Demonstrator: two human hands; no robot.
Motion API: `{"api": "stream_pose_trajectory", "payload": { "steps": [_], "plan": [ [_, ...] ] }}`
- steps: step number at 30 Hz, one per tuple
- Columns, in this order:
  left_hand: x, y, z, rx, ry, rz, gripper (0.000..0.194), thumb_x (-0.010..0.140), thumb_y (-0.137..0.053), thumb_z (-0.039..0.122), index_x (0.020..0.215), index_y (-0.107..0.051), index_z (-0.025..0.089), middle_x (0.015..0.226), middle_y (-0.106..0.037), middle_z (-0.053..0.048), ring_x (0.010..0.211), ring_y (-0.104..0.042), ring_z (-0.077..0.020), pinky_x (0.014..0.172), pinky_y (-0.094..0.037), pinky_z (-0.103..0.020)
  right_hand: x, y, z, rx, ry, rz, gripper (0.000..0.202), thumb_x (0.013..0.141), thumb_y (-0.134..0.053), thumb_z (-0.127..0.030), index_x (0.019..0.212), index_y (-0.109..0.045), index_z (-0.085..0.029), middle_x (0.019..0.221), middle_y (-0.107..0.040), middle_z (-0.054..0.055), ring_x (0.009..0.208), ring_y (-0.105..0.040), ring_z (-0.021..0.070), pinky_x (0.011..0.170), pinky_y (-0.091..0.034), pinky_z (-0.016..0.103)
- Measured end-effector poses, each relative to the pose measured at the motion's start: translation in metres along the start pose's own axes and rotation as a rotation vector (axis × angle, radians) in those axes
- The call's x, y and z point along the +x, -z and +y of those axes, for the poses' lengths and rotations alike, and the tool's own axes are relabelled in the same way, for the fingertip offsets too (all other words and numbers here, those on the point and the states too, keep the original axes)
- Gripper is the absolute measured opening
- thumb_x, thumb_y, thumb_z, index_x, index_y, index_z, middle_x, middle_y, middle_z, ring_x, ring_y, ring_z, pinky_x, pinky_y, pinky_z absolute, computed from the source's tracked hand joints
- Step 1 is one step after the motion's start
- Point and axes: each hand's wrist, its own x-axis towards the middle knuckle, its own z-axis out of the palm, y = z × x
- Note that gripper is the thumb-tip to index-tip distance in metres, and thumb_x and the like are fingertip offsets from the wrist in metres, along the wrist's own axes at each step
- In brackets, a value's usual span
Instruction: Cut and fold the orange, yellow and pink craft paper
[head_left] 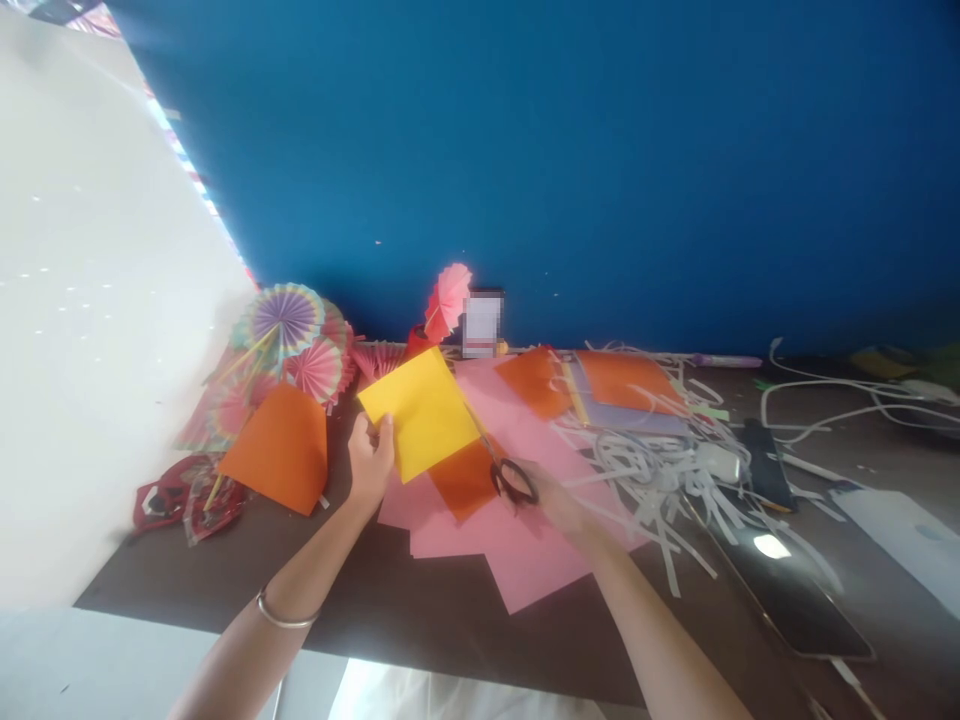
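Left hand (373,462) pinches the yellow paper (421,415) by its left edge, above pink sheets (529,545) on the desk (420,620); right hand (553,497) grips scissors (495,467) at the paper's right edge.

Some fingers of the left hand (373,462) hide behind the yellow paper (420,415); those of the right hand (549,498) blur around the scissors (496,468), whose blade tips cannot be made out at the paper's edge. Both forearms (660,640) run off the bottom edge. Pink sheets (517,575) lie partly covered, the small upright panel (482,325) is pixelated beyond reading, and the white flat object (904,540) is cut off on the right
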Motion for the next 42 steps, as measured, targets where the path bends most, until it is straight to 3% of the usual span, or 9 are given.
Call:
{"api": "stream_pose_trajectory", "payload": {
  "steps": [24,42],
  "plan": [
    [0.0013,0.0014,0.0018,-0.037,-0.003,0.006,0.037,0.079,-0.055,0.047,0.099,-0.056,0.016,0.089,-0.064,-0.008,0.076,-0.063,-0.0192,0.061,-0.049,-0.027,0.0010,0.0012,0.0037,0.034,-0.041,0.016,0.035,0.084,-0.049,-0.048,0.064,-0.045,-0.020,0.053,-0.043,-0.004,0.049,-0.043,0.0108,0.051,-0.030,0.028],
    [0.0027,0.0004,-0.0034,-0.063,-0.013,0.004,0.037,0.080,-0.054,0.047,0.100,-0.056,0.017,0.088,-0.064,-0.008,0.075,-0.062,-0.0190,0.062,-0.049,-0.027,0.0021,0.0025,0.0022,0.100,-0.048,-0.001,0.039,0.082,-0.048,-0.049,0.059,-0.034,-0.021,0.055,-0.035,-0.006,0.047,-0.038,0.0087,0.051,-0.029,0.028]
  ]
}}
